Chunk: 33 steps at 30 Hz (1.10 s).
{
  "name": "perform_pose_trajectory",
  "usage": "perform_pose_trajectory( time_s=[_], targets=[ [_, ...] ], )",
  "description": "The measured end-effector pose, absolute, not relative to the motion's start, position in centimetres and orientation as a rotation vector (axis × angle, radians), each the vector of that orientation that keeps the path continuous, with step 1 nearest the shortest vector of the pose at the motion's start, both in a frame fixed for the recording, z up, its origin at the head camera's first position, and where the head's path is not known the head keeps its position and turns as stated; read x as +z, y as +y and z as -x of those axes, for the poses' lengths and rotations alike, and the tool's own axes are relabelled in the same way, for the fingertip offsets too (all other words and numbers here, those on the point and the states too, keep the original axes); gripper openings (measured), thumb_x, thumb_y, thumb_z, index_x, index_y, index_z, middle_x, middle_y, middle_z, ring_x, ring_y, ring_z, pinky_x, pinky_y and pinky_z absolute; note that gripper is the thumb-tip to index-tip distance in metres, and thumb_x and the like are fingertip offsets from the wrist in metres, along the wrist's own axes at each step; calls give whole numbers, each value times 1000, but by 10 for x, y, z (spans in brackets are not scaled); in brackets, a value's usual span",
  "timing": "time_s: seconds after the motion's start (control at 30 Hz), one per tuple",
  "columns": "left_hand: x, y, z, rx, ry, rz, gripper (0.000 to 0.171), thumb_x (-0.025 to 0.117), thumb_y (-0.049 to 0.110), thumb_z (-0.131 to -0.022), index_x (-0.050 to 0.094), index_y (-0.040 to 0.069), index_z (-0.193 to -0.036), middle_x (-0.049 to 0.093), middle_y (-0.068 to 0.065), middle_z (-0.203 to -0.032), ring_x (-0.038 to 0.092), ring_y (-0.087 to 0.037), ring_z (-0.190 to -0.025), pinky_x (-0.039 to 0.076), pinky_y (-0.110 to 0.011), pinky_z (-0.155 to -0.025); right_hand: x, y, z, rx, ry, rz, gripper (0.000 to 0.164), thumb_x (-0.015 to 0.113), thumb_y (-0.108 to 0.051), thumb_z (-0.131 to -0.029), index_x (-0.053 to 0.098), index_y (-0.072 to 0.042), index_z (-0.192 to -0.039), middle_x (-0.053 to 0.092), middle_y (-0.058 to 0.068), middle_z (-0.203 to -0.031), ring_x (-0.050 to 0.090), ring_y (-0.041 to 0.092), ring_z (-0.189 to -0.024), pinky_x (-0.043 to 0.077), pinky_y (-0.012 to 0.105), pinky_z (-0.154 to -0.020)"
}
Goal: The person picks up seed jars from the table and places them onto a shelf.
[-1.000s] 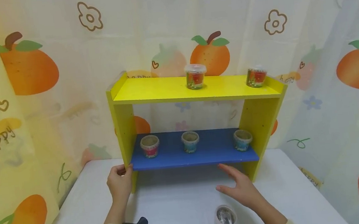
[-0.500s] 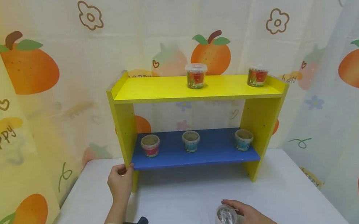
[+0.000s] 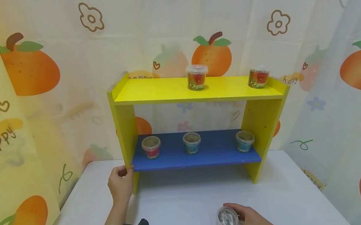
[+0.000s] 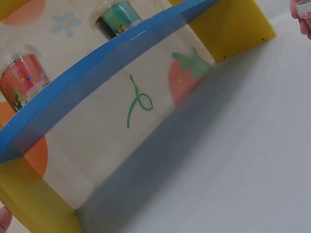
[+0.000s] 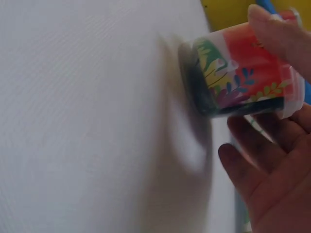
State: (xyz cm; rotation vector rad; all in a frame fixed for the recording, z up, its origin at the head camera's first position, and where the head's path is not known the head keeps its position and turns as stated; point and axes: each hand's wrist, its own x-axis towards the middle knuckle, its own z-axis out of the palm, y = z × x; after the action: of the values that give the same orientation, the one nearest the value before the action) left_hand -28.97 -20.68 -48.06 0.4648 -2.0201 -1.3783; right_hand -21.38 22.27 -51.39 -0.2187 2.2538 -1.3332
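Note:
In the head view, my left hand [image 3: 120,184] pinches the lower left edge of a yellow-and-blue shelf unit [image 3: 122,133], beside the blue board's corner. My right hand [image 3: 255,222] grips a small lidded plastic tub [image 3: 227,219] at the front of the table, its thumb on the near side and fingers on the far side. The right wrist view shows this tub's red, leaf-patterned label [image 5: 248,68] and dark base; it appears to be at or just above the tabletop, and I cannot tell which. Only a fingertip [image 4: 4,218] of my left hand appears in the left wrist view.
Two red-labelled tubs [image 3: 196,78] stand on the yellow top board [image 3: 154,87]. Along the blue board [image 3: 169,161] are a pink-labelled tub [image 3: 151,148] and two blue-labelled ones [image 3: 192,144]. A patterned curtain [image 3: 157,19] hangs behind the white table [image 3: 177,208].
My right hand has come down from in front of the blue board, fingers spread, to the tub on the table and now grips it. My left hand stays on the shelf unit.

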Motion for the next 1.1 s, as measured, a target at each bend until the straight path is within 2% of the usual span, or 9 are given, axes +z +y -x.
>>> perform_pose_trajectory(
  time_s=[0.17,0.23,0.33,0.4,0.47,0.57,0.63,0.83,1.1],
  targets=[
    [-480,-207,289,-1381,-2022,-459,32,71,28,-91,64,0,-103,68,-17,-95,60,-25,-86,43,-13,-61,-517,226,213,-1370,2255,371,80,82,-33,-80,45,-8,-146,52,13,-144,49,29,-128,33,64,-107],
    [-480,-207,289,-1379,-2021,-461,31,71,28,-90,65,0,-103,68,-17,-95,60,-25,-86,43,-14,-61,-519,227,214,-1368,2270,418,79,82,-32,-80,45,-7,-146,52,12,-145,49,25,-128,36,57,-108],
    [-480,-207,290,-1377,-2018,-468,32,71,29,-90,65,0,-103,68,-17,-95,60,-25,-86,43,-14,-62,-522,228,216,-1382,2265,452,79,82,-31,-80,45,-6,-146,52,12,-145,50,20,-127,42,39,-107],
    [-480,-208,290,-1380,-2019,-466,32,71,29,-90,64,0,-103,68,-17,-95,60,-25,-86,43,-14,-62,-525,228,216,-1418,2229,454,79,82,-28,-81,44,-4,-146,51,13,-146,51,20,-127,44,32,-104],
    [-481,-208,290,-1389,-2021,-462,33,71,30,-91,64,0,-104,68,-16,-95,60,-25,-86,42,-14,-62,-526,228,216,-1442,2200,412,80,82,-28,-81,43,-3,-146,52,14,-144,52,20,-125,46,34,-104],
    [-482,-208,290,-1398,-2021,-463,33,71,31,-91,64,1,-104,68,-16,-96,60,-24,-86,42,-13,-62,-528,226,216,-1454,2169,307,78,80,-31,-82,44,-2,-145,55,13,-141,55,22,-121,45,48,-104],
    [-482,-208,290,-1401,-2020,-466,33,71,31,-91,64,1,-103,68,-16,-96,60,-25,-86,43,-14,-62,-529,226,216,-1435,2171,232,79,80,-35,-82,45,-2,-144,57,12,-138,57,21,-117,45,52,-102],
    [-482,-207,290,-1396,-2019,-474,33,71,30,-91,64,1,-104,68,-17,-96,60,-25,-87,43,-15,-62,-531,226,216,-1459,2117,182,79,79,-32,-83,43,4,-143,59,13,-134,59,20,-112,47,50,-100],
    [-483,-207,290,-1386,-2021,-482,33,71,30,-90,64,1,-103,68,-15,-95,59,-24,-87,43,-14,-62,-531,224,216,-1471,2093,167,78,77,-32,-84,42,5,-143,60,14,-133,59,21,-113,46,51,-101]
  ],
)
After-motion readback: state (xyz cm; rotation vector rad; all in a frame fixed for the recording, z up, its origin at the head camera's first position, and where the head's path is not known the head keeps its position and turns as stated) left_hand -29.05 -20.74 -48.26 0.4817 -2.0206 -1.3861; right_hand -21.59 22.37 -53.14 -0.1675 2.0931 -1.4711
